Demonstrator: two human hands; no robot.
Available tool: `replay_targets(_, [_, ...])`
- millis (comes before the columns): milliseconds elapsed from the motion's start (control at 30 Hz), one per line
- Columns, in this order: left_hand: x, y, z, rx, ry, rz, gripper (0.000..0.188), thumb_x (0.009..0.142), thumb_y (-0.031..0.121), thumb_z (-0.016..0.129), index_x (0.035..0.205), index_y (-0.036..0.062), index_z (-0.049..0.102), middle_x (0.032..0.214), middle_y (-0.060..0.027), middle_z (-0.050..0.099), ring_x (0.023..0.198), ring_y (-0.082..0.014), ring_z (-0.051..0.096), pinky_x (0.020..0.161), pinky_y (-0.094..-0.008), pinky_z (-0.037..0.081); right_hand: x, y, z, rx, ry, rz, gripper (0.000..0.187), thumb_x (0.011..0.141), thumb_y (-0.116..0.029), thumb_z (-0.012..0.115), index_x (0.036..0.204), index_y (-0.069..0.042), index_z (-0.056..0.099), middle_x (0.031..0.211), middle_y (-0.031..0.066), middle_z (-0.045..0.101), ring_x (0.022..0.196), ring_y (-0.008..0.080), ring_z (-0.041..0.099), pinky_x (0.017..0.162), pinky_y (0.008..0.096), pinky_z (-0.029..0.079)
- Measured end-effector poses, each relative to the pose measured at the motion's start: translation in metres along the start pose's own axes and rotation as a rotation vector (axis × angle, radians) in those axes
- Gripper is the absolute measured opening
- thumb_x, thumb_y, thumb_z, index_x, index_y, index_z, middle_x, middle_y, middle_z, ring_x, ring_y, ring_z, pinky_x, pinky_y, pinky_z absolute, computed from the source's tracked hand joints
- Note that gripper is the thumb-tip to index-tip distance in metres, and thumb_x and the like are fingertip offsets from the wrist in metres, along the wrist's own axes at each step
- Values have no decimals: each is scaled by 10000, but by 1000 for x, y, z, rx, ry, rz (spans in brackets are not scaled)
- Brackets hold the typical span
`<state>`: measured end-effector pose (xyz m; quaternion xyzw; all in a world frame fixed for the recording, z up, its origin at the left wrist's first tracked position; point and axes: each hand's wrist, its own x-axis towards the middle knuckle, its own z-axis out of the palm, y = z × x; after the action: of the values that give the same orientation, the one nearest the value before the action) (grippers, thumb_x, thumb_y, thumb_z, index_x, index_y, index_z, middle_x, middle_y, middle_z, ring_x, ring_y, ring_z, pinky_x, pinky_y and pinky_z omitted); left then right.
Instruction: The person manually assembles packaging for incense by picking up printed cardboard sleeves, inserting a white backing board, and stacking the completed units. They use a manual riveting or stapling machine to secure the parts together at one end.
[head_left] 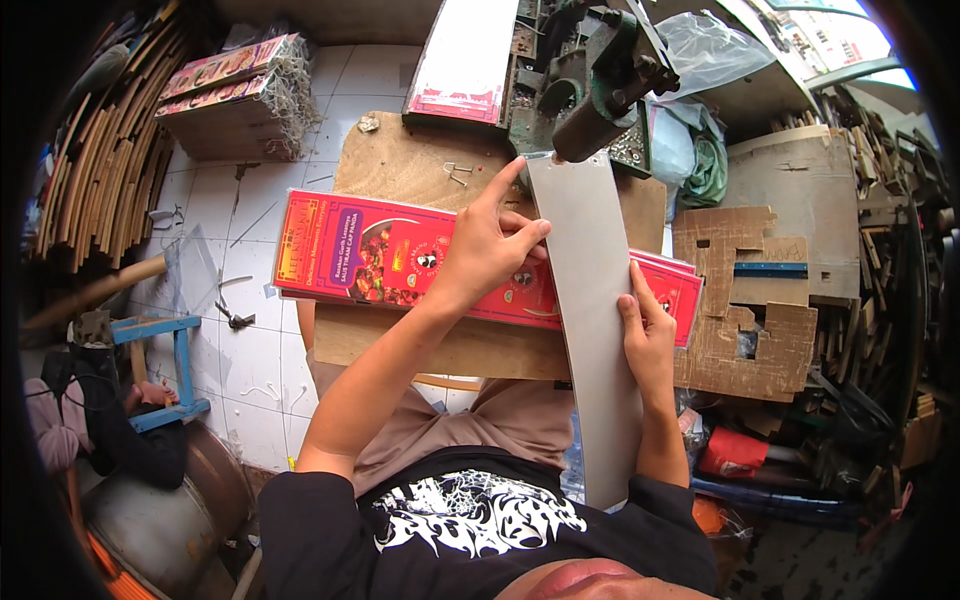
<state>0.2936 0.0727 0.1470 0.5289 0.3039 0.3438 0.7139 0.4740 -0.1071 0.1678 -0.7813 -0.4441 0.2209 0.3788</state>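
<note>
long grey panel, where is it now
The grey panel lies right of centre in the head view, between left hand and right hand, across red printed panels, far end by the dark metal machine.

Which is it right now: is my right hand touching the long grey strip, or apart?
Touching. The head view shows the right hand with its thumb overlapping the face of the long grey strip at its right edge.

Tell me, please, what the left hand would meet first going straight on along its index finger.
Probably the dark green metal machine just beyond the long grey flat strip, though depth is unclear.
</note>
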Motion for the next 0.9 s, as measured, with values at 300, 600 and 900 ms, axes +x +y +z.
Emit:
replay_targets(300, [0, -1, -2, -10, -16, -8, 741, 888, 32, 652, 1517, 11, 260, 818, -146, 726, 702, -151, 714, 595, -278, 568, -2, 0, 2, 32, 6, 10, 430, 976, -118, 584, 1390, -20, 515, 1289, 244, 610, 1115, 191, 637, 927, 308, 489])
replay_targets(600, [0, -2, -2, -16, -24, 12, 748, 889, 30, 654, 1515, -12, 248, 816, -145, 727, 699, -148, 713, 593, -270, 566, -3, 0, 2, 46, 14, 17, 430, 977, -109, 581, 1392, -23, 513, 1298, 242, 605, 1161, 209, 618, 967, 319, 474])
replay_targets(900, [-1, 5, -3, 9, -53, -46, 784, 910, 29, 661, 1539, 22, 194, 850, -136, 718, 724, -147, 701, 596, -260, 564, -5, 0, 3, 112, 11, 73, 430, 978, -100, 575, 1391, -4, 506, 1315, 226, 600, 1171, 198, 605, 975, 310, 466])
